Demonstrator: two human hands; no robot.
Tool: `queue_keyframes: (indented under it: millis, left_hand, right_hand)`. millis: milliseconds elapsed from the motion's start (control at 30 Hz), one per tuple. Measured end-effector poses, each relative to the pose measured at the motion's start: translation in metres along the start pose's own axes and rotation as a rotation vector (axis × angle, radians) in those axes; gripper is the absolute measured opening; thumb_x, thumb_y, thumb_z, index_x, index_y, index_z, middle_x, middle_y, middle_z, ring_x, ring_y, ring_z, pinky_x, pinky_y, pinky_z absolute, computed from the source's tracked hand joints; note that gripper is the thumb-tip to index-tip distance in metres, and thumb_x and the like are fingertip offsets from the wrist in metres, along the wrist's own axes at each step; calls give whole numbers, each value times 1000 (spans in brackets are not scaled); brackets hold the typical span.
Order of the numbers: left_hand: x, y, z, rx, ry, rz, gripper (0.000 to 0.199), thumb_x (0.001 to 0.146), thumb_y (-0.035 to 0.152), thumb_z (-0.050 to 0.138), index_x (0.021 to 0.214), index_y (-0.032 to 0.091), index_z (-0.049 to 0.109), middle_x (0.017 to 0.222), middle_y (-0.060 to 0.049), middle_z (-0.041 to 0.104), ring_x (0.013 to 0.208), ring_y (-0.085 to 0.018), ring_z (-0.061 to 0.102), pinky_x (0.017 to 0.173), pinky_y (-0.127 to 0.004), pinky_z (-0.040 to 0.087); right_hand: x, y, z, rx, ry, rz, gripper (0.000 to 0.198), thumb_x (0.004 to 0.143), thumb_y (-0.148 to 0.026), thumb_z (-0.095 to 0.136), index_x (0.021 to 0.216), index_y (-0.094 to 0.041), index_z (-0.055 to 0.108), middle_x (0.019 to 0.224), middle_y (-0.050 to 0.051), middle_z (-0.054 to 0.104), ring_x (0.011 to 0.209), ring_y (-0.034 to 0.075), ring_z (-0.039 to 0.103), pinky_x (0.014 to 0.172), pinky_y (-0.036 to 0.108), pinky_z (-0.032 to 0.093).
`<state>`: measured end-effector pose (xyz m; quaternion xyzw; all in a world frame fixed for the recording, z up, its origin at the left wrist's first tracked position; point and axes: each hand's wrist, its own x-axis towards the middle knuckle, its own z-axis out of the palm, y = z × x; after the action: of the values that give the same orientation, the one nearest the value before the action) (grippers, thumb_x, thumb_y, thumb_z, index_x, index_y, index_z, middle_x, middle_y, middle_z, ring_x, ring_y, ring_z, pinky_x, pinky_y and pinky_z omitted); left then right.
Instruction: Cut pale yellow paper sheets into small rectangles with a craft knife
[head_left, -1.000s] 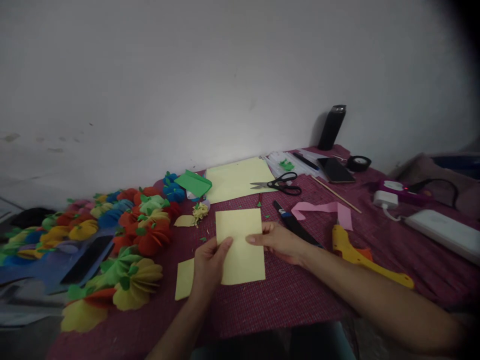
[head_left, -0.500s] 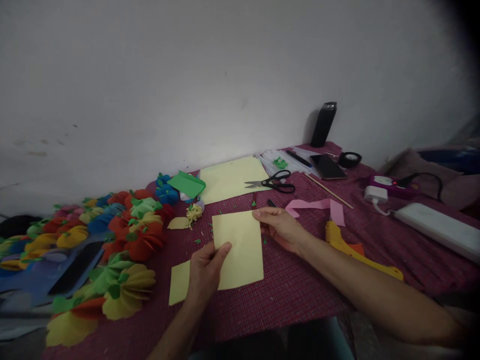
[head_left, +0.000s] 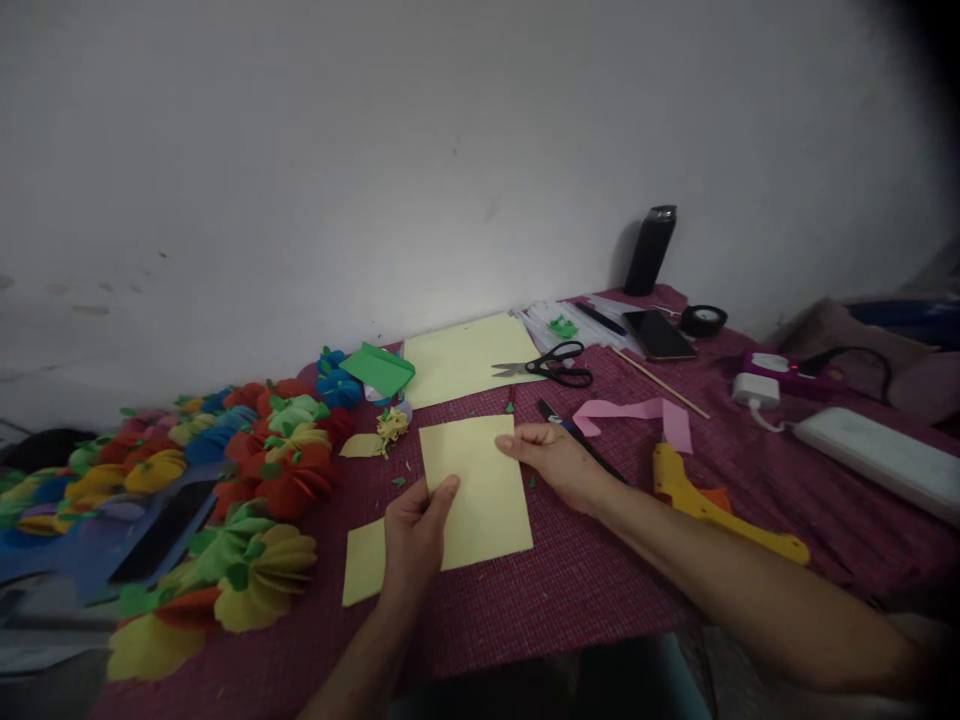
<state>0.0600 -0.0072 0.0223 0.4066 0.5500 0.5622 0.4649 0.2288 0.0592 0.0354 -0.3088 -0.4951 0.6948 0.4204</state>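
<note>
A pale yellow sheet of paper (head_left: 484,505) is held between my two hands above the checked cloth. My left hand (head_left: 417,530) grips its left edge, thumb on top and fingers underneath. At the upper right side, my right hand (head_left: 551,458) pinches the sheet between thumb and fingers. A smaller yellow piece of paper (head_left: 362,562) lies partly behind my left hand. Just beyond the sheet sit a crumpled bit of yellow paper (head_left: 392,427) and small green scraps. Black-handled scissors (head_left: 544,366) lie on a larger yellow sheet (head_left: 457,362) farther back.
Paper pumpkins (head_left: 259,460) in many colours crowd the left side. To the right are a pink paper strip (head_left: 630,410), a yellow glue gun (head_left: 694,500), a wooden stick (head_left: 660,383), a phone (head_left: 660,334), tape (head_left: 703,320), a black bottle (head_left: 651,250) and a white power strip (head_left: 877,455).
The sheet has turned slightly. My right hand has slid a little to the left and down along it, uncovering more of a dark pen-like thing behind the hand.
</note>
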Motion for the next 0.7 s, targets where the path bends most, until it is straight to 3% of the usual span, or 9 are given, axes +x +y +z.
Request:
queue_keyframes:
  millis: [300, 467, 567, 700]
  left_hand:
    - [4, 4, -2, -26, 104, 5, 33, 63, 35, 66, 87, 13, 64, 65, -1, 63, 55, -14, 56, 50, -23, 43]
    - [6, 4, -7, -27, 143, 13, 32, 64, 37, 64, 86, 13, 64, 64, -1, 62, 51, -12, 53, 46, -20, 39]
    - [6, 7, -8, -14, 144, 24, 32, 66, 37, 64, 88, 13, 63, 63, 0, 62, 51, -12, 53, 45, -19, 39]
    - [5, 12, -8, -25, 164, 38, 33, 66, 37, 63, 88, 12, 62, 64, -1, 62, 54, -13, 55, 46, -21, 40]
  right_hand:
    - [-2, 2, -2, -165, -50, 14, 25, 68, -40, 60, 68, -15, 61, 67, 1, 63, 62, 12, 54, 64, 27, 41]
    - [-3, 2, 2, -150, -145, 58, 23, 66, -37, 61, 71, -15, 61, 65, -1, 61, 60, 10, 53, 61, 25, 40]
    - [-4, 3, 2, -186, -118, 58, 19, 65, -34, 63, 63, -16, 60, 56, -3, 56, 52, 8, 48, 55, 22, 38]
    - [-5, 3, 3, -163, -165, 74, 17, 66, -34, 61, 67, -17, 61, 63, -3, 59, 57, 9, 51, 59, 24, 39]
